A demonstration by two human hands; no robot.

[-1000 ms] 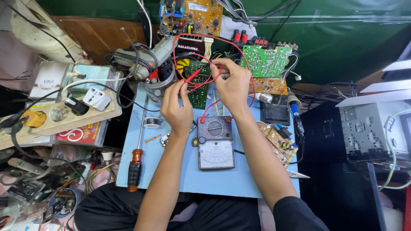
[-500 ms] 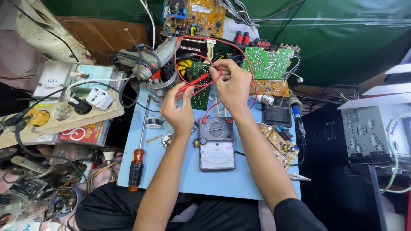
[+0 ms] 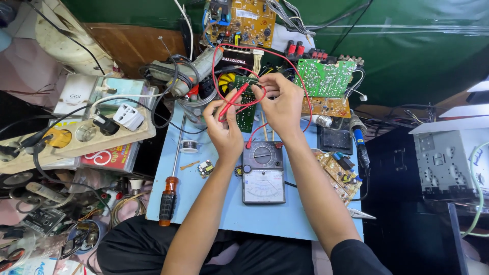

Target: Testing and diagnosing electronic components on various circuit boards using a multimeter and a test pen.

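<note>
- The left hand (image 3: 224, 130), at centre frame, pinches a red test probe (image 3: 233, 101) that slants up and to the right toward a dark green circuit board (image 3: 246, 109).
- The right hand (image 3: 283, 104), just right of it, has its fingers closed near the probe's upper end and the board's top edge; whether it grips a second probe is hidden.
- Red lead wire (image 3: 224, 61) loops above both hands and runs down to an analogue multimeter (image 3: 263, 173) lying flat on the blue worktop (image 3: 204, 203), just below the wrists.
- To probe well, it seems best to steady the tip on one solder point, keep fingers off bare metal and keep the meter dial in sight.
- Further out: an orange-handled screwdriver (image 3: 168, 193) at lower left, a bright green circuit board (image 3: 321, 76) at upper right, a power strip (image 3: 76, 137) at left.
</note>
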